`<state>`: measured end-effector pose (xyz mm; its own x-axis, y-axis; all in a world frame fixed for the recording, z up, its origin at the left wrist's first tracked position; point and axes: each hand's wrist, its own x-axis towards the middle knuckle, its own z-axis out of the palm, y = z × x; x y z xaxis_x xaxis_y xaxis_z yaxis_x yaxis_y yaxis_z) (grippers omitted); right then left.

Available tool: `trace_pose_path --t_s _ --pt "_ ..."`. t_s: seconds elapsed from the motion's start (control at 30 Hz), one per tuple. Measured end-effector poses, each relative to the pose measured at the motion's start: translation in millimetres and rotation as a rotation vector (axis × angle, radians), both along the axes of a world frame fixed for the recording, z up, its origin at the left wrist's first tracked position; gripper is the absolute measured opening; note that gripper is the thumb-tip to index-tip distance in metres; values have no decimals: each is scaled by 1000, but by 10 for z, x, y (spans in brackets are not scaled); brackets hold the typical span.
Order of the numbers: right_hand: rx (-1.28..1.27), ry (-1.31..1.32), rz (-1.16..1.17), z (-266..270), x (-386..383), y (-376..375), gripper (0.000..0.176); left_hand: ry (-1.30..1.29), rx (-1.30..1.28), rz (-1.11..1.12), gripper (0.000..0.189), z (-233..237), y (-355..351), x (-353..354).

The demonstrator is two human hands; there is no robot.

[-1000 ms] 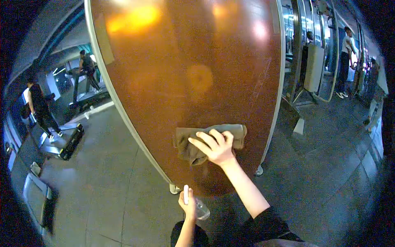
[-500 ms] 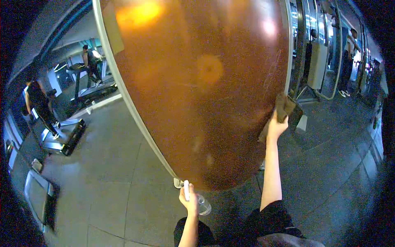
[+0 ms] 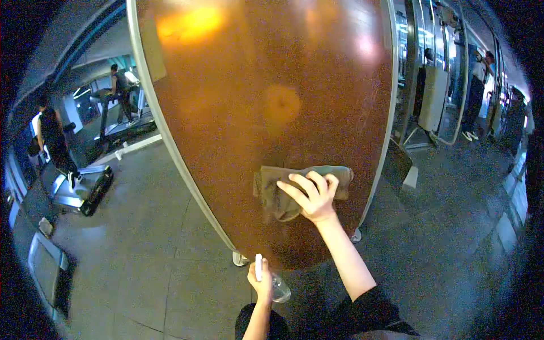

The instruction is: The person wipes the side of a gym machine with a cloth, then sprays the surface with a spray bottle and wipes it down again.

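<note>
A large reddish-brown board (image 3: 243,130) with a pale metal frame fills the middle of the view. My right hand (image 3: 314,195) presses a grey-brown cloth (image 3: 277,198) against the lower part of the board, its fingers spread over the cloth. Below the board's lower left corner, my left hand (image 3: 260,280) is wrapped round a clear spray bottle (image 3: 280,289) with a white nozzle.
At the left, one person (image 3: 54,136) stands on a treadmill (image 3: 85,190) and another (image 3: 120,90) is on a machine farther back. A person (image 3: 479,85) stands at the far right, beyond gym equipment (image 3: 433,99). Dark tiles cover the floor (image 3: 141,243).
My right hand has moved left with the cloth, from the board's right edge onto its lower middle. The cloth now lies spread out. My left hand still holds the bottle.
</note>
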<state>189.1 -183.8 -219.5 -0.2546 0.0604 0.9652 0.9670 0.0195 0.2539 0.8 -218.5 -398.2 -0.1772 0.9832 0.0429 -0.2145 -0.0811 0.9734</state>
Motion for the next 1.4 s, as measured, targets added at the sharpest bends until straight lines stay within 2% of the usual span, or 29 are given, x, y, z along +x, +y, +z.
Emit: trace_pose_path --t_s 0.07,0.2,0.3,0.33,0.37,0.43,0.5,0.57,0.63,0.7,0.77,0.8,0.83,0.87,0.9,0.97,1.03,1.07,1.1,1.17,1.2,1.27,1.3,1.37,1.4 --pt "17 -87 -9 113 111 -57 29 -28 -27 -18 21 -25 25 -57" --pt "134 185 43 184 520 -132 24 22 -51 11 21 -15 30 -47" --pt "252 480 195 225 681 -129 35 27 -20 26 21 -13 19 -55" --pt "286 644 258 212 784 -82 45 20 -4 13 21 -7 4 -62" --pt "248 685 234 177 882 -130 46 16 -9 16 21 17 -15 -50" --pt "270 842 417 120 1006 -86 47 -10 -9 114 21 86 -44 3" --pt "325 607 94 -35 923 -91 46 -35 1 32 20 -10 2 -29" --pt "157 544 201 -179 741 -231 42 5 -7 36 20 78 -30 -20" --pt "-96 380 129 -374 501 -432 33 0 -15 15 20 94 -24 -18" --pt "-130 382 34 -385 390 -455 34 1 -21 -11 19 54 -12 -51" --pt "-47 433 5 -19 446 -419 33 1 32 22 20 -62 54 -50" --pt "-46 522 -9 189 523 -378 42 -19 16 38 21 -50 47 -46" --pt "17 515 -121 443 672 -301 52 -23 22 43 21 6 33 -51" --pt "143 499 -123 693 822 -203 58 -38 7 44 21 18 25 -34" --pt "258 508 -109 943 1057 -69 59 -48 -14 43 22 45 11 -31" --pt "254 658 -49 1605 1360 0 59 -58 -18 31 22 -9 11 -42" --pt "260 660 -12 1899 1426 -77 54 -68 -26 12 22 -77 17 -53" --pt "270 556 154 1879 1551 -39 47 -18 -1 14 22 -112 37 -63" --pt "267 552 149 1770 1554 -3 47 30 24 16 23 -141 52 -66" --pt "209 543 279 1409 1411 -61 42 37 43 30 22 -173 70 -42" --pt "248 452 133 1180 1162 -162 38 55 66 48 22 -172 75 -59" --pt "73 555 235 465 1071 -160 34 15 22 27 21 26 -5 -76" --pt "-10 516 173 254 812 -304 33 -24 -21 1 21 95 -31 -80" --pt "-115 547 109 -126 678 -343 35 -38 -47 -9 21 54 -25 -91" --pt "-88 575 72 -50 657 -350 34 -54 -68 -16 21 28 -6 -97"
